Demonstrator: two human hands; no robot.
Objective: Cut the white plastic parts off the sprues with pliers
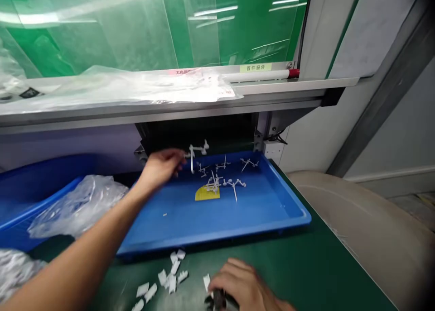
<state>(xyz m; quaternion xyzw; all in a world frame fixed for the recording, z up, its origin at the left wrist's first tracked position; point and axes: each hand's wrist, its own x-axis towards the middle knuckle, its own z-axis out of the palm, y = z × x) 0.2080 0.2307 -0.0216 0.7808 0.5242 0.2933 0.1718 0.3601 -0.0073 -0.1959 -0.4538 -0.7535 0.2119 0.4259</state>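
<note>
My left hand (163,166) reaches out over the back left of the blue tray (258,216), its fingers closed on the end of a branched white plastic sprue (192,153). Several more white sprues (234,184) lie in the tray, some of them over a yellow paper (204,193). Low in the view, my right hand (243,284) is closed around a dark plier-like tool (219,298), partly hidden by the fingers and cut off by the frame edge. Beside its fingertips sits a small white plastic piece (206,281). Several similar white pieces (172,281) are scattered to the left.
A clear plastic bag (84,202) and a blue bin (20,216) stand left of the tray on the green table (306,265). Above runs a metal shelf (288,88) with plastic bags on it. A large beige container (356,211) is at the right.
</note>
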